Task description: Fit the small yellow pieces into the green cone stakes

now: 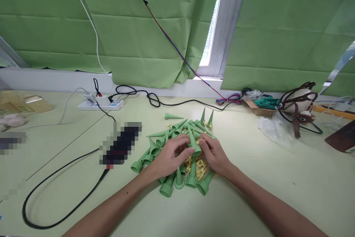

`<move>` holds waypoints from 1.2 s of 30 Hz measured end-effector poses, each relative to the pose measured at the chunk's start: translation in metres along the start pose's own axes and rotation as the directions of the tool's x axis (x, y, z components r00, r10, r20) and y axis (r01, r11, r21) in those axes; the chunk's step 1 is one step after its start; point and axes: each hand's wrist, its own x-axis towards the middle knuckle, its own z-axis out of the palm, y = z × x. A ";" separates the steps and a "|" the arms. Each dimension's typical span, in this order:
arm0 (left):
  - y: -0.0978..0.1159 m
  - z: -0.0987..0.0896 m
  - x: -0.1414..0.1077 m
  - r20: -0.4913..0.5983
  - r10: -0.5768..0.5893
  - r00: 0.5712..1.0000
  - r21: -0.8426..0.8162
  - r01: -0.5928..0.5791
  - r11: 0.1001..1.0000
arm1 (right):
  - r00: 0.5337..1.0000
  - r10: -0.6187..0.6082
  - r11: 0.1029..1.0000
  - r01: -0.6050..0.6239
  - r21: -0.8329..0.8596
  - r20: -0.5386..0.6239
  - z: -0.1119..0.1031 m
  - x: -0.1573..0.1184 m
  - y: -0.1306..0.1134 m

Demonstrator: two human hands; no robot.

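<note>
1. Green curtains (138, 37): across the back, white window frame (216, 33) showing between them.
2. Pale tabletop (263, 200): carries everything below.
3. Green cone pile (166, 189): mid-table, around and under both hands; most cones on their sides, pointing various ways.
4. White power strip (101, 104): back left, plugs in it.
5. Left hand (173, 155): over the pile, thumb and fingers clamped on one cone.
6. Right hand (213, 152): just beside that cone's wide end, fingers bunched together; can't tell if they pinch anything.
7. Held cone (193, 142): between the hands, above the pile, tip up and away, wide end toward the wearer.
8. Two standing cones (203, 117): behind the pile, tips up, yellow bits at their bases.
9. Small yellow pieces (202, 171): loose heap among the near cones, below the hands.
</note>
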 end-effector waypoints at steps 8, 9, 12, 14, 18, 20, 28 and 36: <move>-0.002 0.001 -0.002 0.001 0.033 0.999 0.065 -0.033 0.997 | 1.000 0.000 0.999 -0.001 -0.052 -0.017 0.001 0.002 -0.004; -0.003 0.001 -0.002 -0.001 0.043 0.999 0.083 -0.043 0.996 | 1.000 0.010 0.999 -0.011 -0.052 -0.016 0.001 0.002 -0.005; -0.006 0.000 -0.002 -0.012 0.074 0.997 0.131 -0.072 0.989 | 0.999 0.039 0.998 -0.040 -0.044 -0.014 0.003 0.002 -0.005; -0.008 0.001 -0.003 -0.017 0.102 0.995 0.149 -0.098 0.984 | 0.998 0.054 0.998 -0.054 -0.044 -0.012 0.003 0.002 -0.006; -0.013 0.002 -0.003 -0.031 0.177 0.984 0.192 -0.168 0.967 | 0.996 0.082 0.995 -0.083 -0.050 -0.024 0.005 0.003 -0.007; -0.016 0.003 -0.003 -0.037 0.211 0.977 0.231 -0.197 0.953 | 0.993 0.111 0.993 -0.112 -0.042 -0.033 0.005 0.003 -0.008; -0.017 0.003 -0.002 -0.075 0.303 0.950 0.283 -0.271 0.920 | 0.980 0.198 0.978 -0.196 0.072 -0.026 0.007 0.005 -0.008; -0.010 0.001 0.000 -0.093 0.278 0.956 0.215 -0.253 0.943 | 0.992 0.123 0.992 -0.123 -0.034 -0.017 0.008 0.006 -0.010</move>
